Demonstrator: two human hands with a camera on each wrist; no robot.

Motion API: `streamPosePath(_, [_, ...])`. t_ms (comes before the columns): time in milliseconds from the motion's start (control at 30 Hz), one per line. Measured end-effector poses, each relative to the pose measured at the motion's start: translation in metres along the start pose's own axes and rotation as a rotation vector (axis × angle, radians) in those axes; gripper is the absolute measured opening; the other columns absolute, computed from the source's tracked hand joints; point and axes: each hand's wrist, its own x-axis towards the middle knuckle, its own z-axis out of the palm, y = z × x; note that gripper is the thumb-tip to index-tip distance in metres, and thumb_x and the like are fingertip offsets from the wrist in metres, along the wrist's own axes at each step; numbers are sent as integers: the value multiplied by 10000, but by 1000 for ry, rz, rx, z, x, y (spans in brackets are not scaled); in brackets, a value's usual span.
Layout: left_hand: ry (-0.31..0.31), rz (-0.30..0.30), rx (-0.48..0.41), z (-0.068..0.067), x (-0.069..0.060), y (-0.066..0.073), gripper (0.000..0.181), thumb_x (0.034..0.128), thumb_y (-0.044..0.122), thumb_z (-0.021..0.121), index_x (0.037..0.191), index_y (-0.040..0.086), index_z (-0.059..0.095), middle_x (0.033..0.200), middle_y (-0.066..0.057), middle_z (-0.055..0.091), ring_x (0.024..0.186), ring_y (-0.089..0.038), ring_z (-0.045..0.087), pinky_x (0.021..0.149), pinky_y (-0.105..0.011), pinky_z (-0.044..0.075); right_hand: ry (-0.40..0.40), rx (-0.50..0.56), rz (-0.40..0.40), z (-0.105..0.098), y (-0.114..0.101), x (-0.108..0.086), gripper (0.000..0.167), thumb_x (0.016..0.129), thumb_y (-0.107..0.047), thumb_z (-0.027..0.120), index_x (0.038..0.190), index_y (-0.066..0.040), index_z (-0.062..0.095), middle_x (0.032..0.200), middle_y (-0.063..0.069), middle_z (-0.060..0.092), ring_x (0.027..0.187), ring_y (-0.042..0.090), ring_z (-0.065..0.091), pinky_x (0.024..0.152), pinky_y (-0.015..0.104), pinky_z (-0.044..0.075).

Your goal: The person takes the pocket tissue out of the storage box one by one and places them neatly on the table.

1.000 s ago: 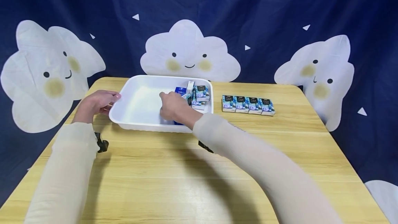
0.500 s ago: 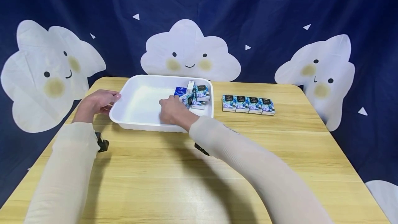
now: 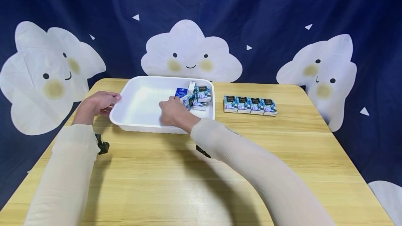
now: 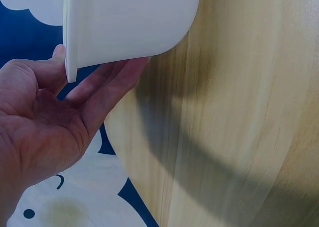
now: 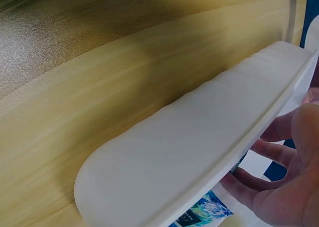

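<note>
While the right hand [image 3: 175,112] dips into the white tub [image 3: 141,105], over at about four o'clock from its middle, the left hand [image 3: 99,102] holds the short side at nine o'clock, probably so the tub doesn't skate across the counter [image 3: 150,180]. And what a hold that is: thumb [image 4: 57,56] at the rim, fingers [image 4: 112,85] along the outside wall beneath the lip, the edge caught between them! The right? Its fingers bend down behind the near wall, and whether they grip anything, I cannot tell.

Now the boxes, bunched at the tub's three o'clock end! A blue box [image 3: 181,92] peeks out at one o'clock from the right hand; a slim white box [image 3: 192,88] seems propped upright by its neighbours; a tilted floral box [image 3: 187,100] leans in, and an upper floral box [image 3: 203,94] looks stacked on a lower floral box [image 3: 199,106], perhaps to save floor.

Outside, farther along at three o'clock, a row of four floral boxes [image 3: 253,105] sits edge to edge, labels matching, seemingly for order's sake.
</note>
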Motion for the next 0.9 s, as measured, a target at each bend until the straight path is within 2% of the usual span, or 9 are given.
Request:
streamPosePath(100, [1,-1,-10,0,0,0,577,1117,324,338,1600,25,237,1505,-272,369,1120,-283,582,831,-315,569,2,-11,4,1,-1,0,515,950,-207,555,1463,-219,518,1444,151,504,1338,323,436,987,431,510])
streamPosePath(300, [4,4,-15,0,1,-1,576,1116,322,344,1597,22,244,1498,-272,377,1062,-242,606,824,-319,574,28,-24,-11,1,-2,-1,511,977,-221,554,1485,-226,499,1427,134,533,1320,325,471,1011,446,500])
streamPosePath(400, [5,3,-14,0,1,-1,580,1115,327,347,1597,22,245,1497,-269,377,1051,-236,604,822,-316,573,61,-30,-21,3,-1,1,431,995,-196,541,1426,-194,546,1370,133,572,1285,313,521,984,434,526])
streamPosePath(567, [6,0,-5,1,1,-1,586,1116,336,339,1600,22,234,1510,-271,365,1127,-290,578,833,-316,571,94,-33,-14,5,0,4,301,1003,-170,551,1297,-152,614,1263,107,618,1195,271,583,931,410,558])
streamPosePath(700, [8,-10,-5,1,1,-1,590,1117,345,333,1604,29,226,1518,-273,358,1186,-331,550,850,-326,570,105,-35,-15,5,-1,4,270,1006,-224,582,1256,-138,641,1222,94,640,1154,270,599,914,403,562])
streamPosePath(900, [6,-14,-2,1,1,-1,582,1117,344,327,1599,29,245,1519,-267,362,1171,-315,549,837,-311,564,108,-55,0,5,-3,9,305,1007,-362,623,1200,-133,684,1205,84,654,1123,258,597,909,388,562])
